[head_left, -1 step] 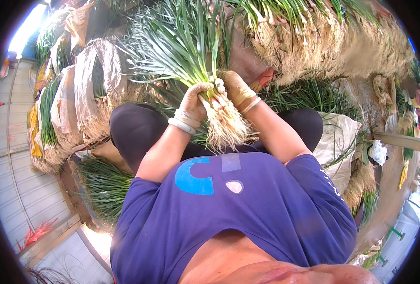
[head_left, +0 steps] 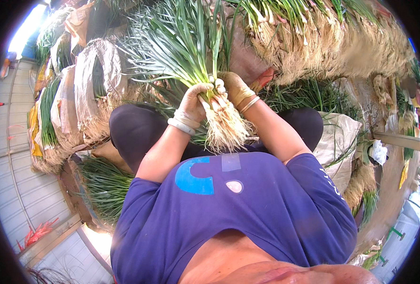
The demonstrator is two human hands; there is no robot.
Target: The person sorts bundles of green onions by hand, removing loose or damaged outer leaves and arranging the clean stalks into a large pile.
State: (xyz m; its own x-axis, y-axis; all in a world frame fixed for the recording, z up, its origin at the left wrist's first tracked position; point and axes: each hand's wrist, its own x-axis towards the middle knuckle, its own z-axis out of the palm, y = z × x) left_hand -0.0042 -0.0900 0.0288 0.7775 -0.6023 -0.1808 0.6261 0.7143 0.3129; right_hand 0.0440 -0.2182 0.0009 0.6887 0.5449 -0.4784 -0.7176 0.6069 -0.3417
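The fingers (head_left: 209,88) of the left hand (head_left: 193,105) are curled tight around a bunch of green onions (head_left: 205,71), just above the middle of the frame. The right hand (head_left: 236,87) sits right beside it, touching the same bunch from the other side. Its fingers look wrapped around the stalks too, but they are mostly hidden behind the bunch. Both hands wear pale, dirty gloves with a band at the wrist.

The bunch stands up between the two hands. Its long green leaves fan out toward the top of the frame. Its white stalks and stringy roots (head_left: 226,130) hang down below the hands, just over the person's lap.

It looks like the person is gathering the onions into one neat bunch and squeezing them together. The next move would likely need one hand to hold on tight, so the stalks do not slip apart while the other hand does something else. No string or band for tying can be seen.

Below the hands are the bare forearms and a blue shirt (head_left: 248,208) with a light blue shape on it. Along the left of the frame lie bundles wrapped in sacks (head_left: 84,85). More loose green onions (head_left: 103,184) lie at the lower left. A big heap of onions with roots showing (head_left: 314,42) fills the upper right.
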